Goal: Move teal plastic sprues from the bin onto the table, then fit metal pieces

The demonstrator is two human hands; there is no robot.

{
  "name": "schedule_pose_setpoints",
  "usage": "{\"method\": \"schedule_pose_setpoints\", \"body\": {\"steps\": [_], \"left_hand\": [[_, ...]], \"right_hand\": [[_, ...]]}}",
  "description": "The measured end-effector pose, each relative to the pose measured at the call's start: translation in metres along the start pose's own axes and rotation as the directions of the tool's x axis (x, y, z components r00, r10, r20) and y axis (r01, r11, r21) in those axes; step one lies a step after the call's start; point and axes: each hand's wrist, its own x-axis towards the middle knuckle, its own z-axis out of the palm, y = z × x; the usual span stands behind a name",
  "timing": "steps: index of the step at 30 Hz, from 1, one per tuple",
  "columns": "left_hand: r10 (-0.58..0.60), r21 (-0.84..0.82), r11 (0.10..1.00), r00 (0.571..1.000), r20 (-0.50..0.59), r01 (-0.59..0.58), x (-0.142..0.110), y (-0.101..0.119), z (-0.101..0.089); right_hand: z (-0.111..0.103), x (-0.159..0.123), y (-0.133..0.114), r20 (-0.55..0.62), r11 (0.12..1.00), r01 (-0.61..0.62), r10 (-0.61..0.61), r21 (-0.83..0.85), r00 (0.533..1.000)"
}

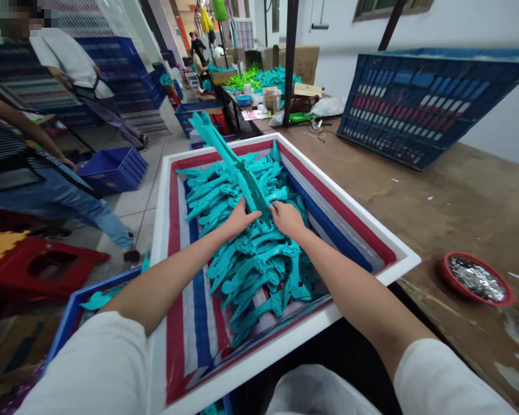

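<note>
A long turquoise plastic piece [225,153] with a forked far end slants up and away over a white crate [409,256] lined with red, white and blue striped sheeting. My left hand [241,219] grips its near end from the left, thumb pointing inward. On the other side my right hand [286,218] has its fingers closed at the same end. Beneath both hands lies a heap of similar turquoise pieces [237,276], overlapping in rough rows inside the crate. My fingertips are partly hidden by the piece.
To the right, a brown worktable [372,173] carries a red bowl [476,279] of small shiny metal parts and a tilted blue crate [419,109]. At left are two people, a red stool [64,262] and a blue bin [115,170]. Another blue bin [63,328] touches the left side.
</note>
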Motion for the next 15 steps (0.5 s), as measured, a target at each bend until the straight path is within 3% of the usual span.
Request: {"method": "schedule_pose_setpoints", "body": {"steps": [3, 4, 6, 8, 10, 13, 15], "left_hand": [[-0.097, -0.241, 0.963, 0.991, 0.089, 0.116, -0.002, 0.006, -0.006], [-0.097, -0.296, 0.948, 0.991, 0.092, 0.120, -0.003, 0.008, -0.007], [-0.074, -0.357, 0.929, 0.995, 0.065, 0.092, -0.004, 0.010, -0.010], [-0.050, -0.382, 0.922, 0.998, 0.041, 0.062, -0.004, 0.012, -0.011], [-0.018, -0.391, 0.920, 1.000, 0.015, 0.022, -0.003, 0.012, -0.010], [0.063, -0.328, 0.940, 0.992, -0.107, -0.095, 0.000, 0.007, -0.010], [0.148, -0.150, 0.972, 0.966, -0.210, -0.182, 0.006, 0.000, -0.013]], "right_hand": [[-0.016, 0.010, 0.018, -0.179, 0.982, -0.060, 0.092, 0.177, 0.980], [-0.023, 0.014, 0.028, -0.244, 0.945, -0.087, 0.169, 0.315, 0.955], [-0.039, 0.023, 0.048, -0.306, 0.788, -0.127, 0.374, 0.602, 0.876], [-0.055, 0.031, 0.068, -0.285, 0.603, -0.124, 0.535, 0.788, 0.795], [-0.068, 0.034, 0.084, -0.243, 0.432, -0.068, 0.623, 0.899, 0.743], [-0.076, 0.033, 0.094, -0.104, 0.188, -0.034, 0.675, 0.982, 0.730], [-0.074, 0.031, 0.092, -0.018, 0.141, -0.104, 0.670, 0.985, 0.742]]}}
